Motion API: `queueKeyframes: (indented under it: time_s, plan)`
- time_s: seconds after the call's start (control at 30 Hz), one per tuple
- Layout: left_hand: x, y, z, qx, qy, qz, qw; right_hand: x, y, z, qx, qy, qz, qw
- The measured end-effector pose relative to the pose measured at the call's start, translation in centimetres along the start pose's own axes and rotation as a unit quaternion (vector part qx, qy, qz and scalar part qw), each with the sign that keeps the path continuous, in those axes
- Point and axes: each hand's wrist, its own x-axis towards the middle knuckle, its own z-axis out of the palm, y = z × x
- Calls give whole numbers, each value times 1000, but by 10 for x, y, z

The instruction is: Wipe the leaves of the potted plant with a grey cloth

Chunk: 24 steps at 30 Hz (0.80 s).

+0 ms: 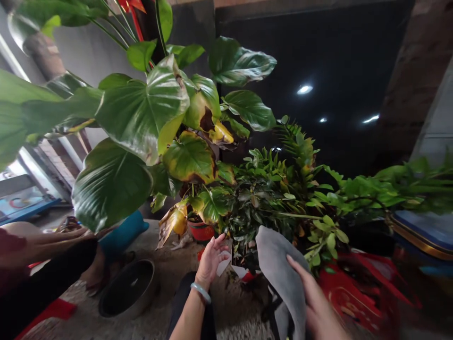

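Note:
My left hand (211, 259), with a pale bangle (200, 293) on the wrist, is raised in front of a dark-leaved bushy plant (253, 203). Its fingers are loosely curled and apart, with nothing seen in them. A grey cloth (281, 262) hangs from my right hand (309, 295), which is closed on it, and its upper end reaches the lower leaves. Behind my left hand stands a red pot (200, 230). Over it spread the large green leaves (143, 106) of a tall plant, several with yellow and brown edges.
On the left, another person's dark-clothed leg (53, 269) and arm (53, 243) show. A dark basin (128, 289) with liquid stands on the rough floor. At right lie red bags (357, 293) and a blue-lidded container (424, 231). A glossy black panel (318, 56) rises behind the plants.

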Motion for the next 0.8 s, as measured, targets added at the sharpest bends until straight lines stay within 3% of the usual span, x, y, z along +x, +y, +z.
queueKeyframes:
  time_s: [0.1, 0.17, 0.23, 0.3, 0.37, 0.43, 0.53, 0.63, 0.73, 0.8]
  plan:
    - [-1, 3, 2, 0, 28, 12, 1000, -13, -20, -2, 27, 50, -88, 995]
    - [-1, 1, 3, 4, 41, 17, 999, -15, -48, 13, 57, 63, -196, 977]
    - [0, -2, 3, 11, 47, 20, 999, -11, -69, 31, 90, 53, -244, 964]
    - [1, -5, 2, 20, 46, 20, 999, -3, -73, 42, 104, 36, -206, 972]
    - [3, -7, -1, 26, 40, 15, 999, 4, -57, 41, 84, 27, -128, 988]
    - [5, -7, -5, 29, 31, 11, 999, 5, -29, 27, 41, 22, -71, 996]
    - [7, -6, -9, 34, 29, 12, 999, -5, 3, 4, -17, 0, -47, 999]
    - [8, -4, -9, 40, 38, 20, 998, -20, -10, 2, -11, 3, -100, 995]
    - [7, -6, -5, 46, 70, 35, 996, -22, -52, 26, 45, 23, -228, 972]
    - [6, -9, -2, 53, 104, 51, 992, -13, -70, 42, 69, 26, -259, 963]
